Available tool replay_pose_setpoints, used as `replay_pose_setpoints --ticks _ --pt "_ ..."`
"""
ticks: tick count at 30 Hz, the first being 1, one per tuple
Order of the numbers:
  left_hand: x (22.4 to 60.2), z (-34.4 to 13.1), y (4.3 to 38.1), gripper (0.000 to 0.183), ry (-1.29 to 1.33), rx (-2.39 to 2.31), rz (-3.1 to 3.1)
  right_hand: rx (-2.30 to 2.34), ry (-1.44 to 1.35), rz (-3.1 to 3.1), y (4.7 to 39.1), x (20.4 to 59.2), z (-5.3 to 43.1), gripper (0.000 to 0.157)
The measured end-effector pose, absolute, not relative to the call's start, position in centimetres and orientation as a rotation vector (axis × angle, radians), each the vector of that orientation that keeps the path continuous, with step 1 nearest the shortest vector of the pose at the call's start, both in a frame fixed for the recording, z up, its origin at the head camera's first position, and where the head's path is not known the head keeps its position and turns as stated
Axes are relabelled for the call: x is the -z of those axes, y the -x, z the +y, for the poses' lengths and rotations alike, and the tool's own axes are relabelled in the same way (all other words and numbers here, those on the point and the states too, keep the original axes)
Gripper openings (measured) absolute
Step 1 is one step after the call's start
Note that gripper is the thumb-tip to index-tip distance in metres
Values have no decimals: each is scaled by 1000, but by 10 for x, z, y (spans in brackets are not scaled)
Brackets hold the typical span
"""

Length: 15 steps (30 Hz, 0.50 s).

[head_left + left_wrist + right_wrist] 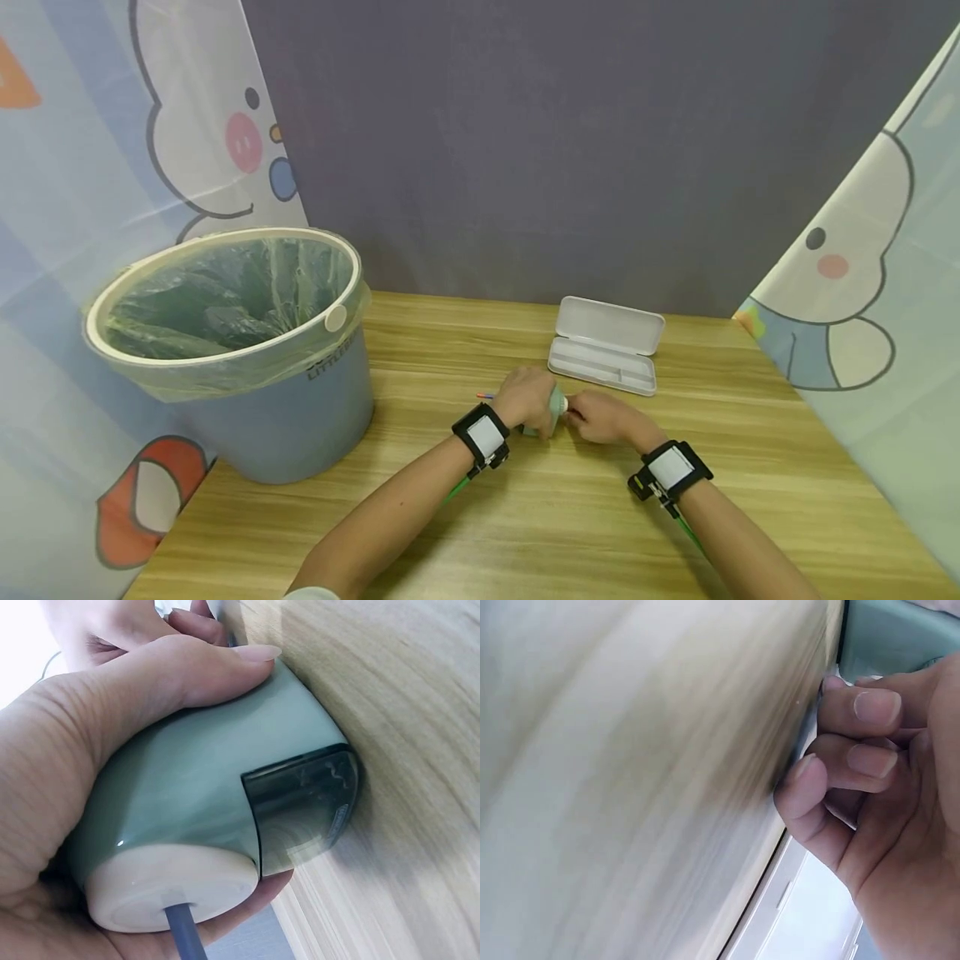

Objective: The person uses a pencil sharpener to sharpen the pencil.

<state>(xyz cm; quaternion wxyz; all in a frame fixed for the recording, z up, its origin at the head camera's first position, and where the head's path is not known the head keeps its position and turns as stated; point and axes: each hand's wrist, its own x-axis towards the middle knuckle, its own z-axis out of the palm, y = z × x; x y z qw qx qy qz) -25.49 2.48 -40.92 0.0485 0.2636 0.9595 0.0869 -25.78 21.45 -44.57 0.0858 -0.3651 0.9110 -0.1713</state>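
Note:
My left hand (pixel 525 396) grips a green pencil sharpener (pixel 195 776) on the table, its thumb lying over the top. A dark see-through shavings drawer (pixel 300 802) shows on the sharpener's side in the left wrist view. From the round cream face sticks a blue-grey pencil (pixel 185 934), whose orange-and-blue end pokes out left of the hand in the head view. At the opposite end, my right hand (pixel 606 417) has its fingers curled at the crank handle, which they mostly hide. In the right wrist view its fingertips (pixel 874 709) are bent toward the palm beside the sharpener's green body.
Behind the hands lies an open white pencil case (pixel 603 372), lid raised. A blue bin (pixel 285 425) with a clear liner stands at the left of the wooden table (pixel 555 525). A grey panel (pixel 525 150) closes off the back, with cartoon-printed sheets on both sides.

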Motion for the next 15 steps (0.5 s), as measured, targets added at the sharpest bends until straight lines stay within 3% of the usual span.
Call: replay_pose_setpoints --ticks 15 --pt "407 23 255 37 -776 -304 2897 509 1109 2690 240 442 216 23"
